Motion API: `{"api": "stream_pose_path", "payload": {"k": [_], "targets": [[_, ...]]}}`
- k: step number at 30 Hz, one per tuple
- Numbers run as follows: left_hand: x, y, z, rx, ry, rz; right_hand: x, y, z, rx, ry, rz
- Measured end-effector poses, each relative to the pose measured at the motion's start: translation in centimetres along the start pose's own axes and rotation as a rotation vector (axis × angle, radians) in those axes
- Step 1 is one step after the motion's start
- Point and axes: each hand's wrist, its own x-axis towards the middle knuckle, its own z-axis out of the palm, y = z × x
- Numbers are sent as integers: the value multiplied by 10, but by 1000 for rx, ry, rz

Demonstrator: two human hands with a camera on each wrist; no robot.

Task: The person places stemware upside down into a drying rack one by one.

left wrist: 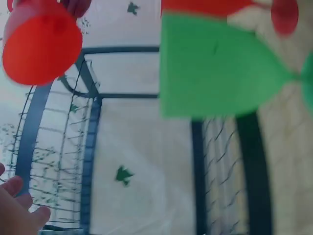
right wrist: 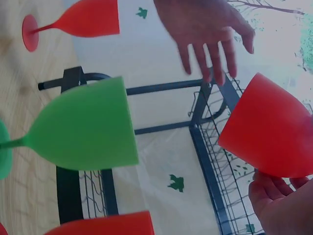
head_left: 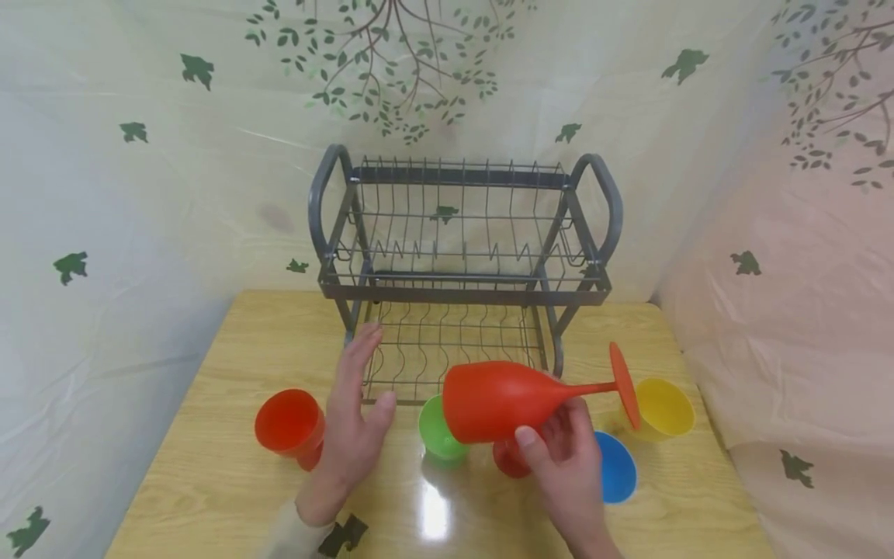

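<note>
Tipped on its side, a red plastic goblet (head_left: 499,400) is in my right hand (head_left: 566,466), which grips its bowl from below near the stem. Its mouth faces left and its round foot points right, overlapping the yellow cup in the head view. My left hand (head_left: 349,423) is raised to the left of it, holding nothing, fingers extended and thumb apart. A green goblet (right wrist: 88,129) stands upright between the hands, partly hidden in the head view. Another red goblet (head_left: 512,460) shows beneath the held one, mostly covered.
A dark two-tier dish rack (head_left: 461,296) stands at the back of the wooden table (head_left: 209,473). At the left is a red goblet (head_left: 288,423). Blue (head_left: 618,468) and yellow (head_left: 663,409) cups sit at the right. A leaf-patterned sheet (head_left: 168,194) encloses the back and sides.
</note>
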Motion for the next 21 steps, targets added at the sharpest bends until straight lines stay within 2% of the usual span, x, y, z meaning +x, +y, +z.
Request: {"api": "stream_pose_path", "payload": {"k": [4, 7, 10, 13, 17, 21], "targets": [[23, -5, -10, 192, 62, 173, 1, -2, -4, 3, 3, -33], [39, -8, -15, 308, 98, 253, 1, -4, -5, 6, 10, -43], [53, -11, -19, 392, 126, 294, 1, -5, -6, 10, 15, -33], [62, -14, -23, 465, 124, 285, 0, -7, -8, 4, 19, -21], [68, -18, -27, 547, 74, 222, -1, -9, -12, -11, 34, -35], [69, -20, -29, 559, 42, 180, -2, -12, -18, -37, 45, -79]]}}
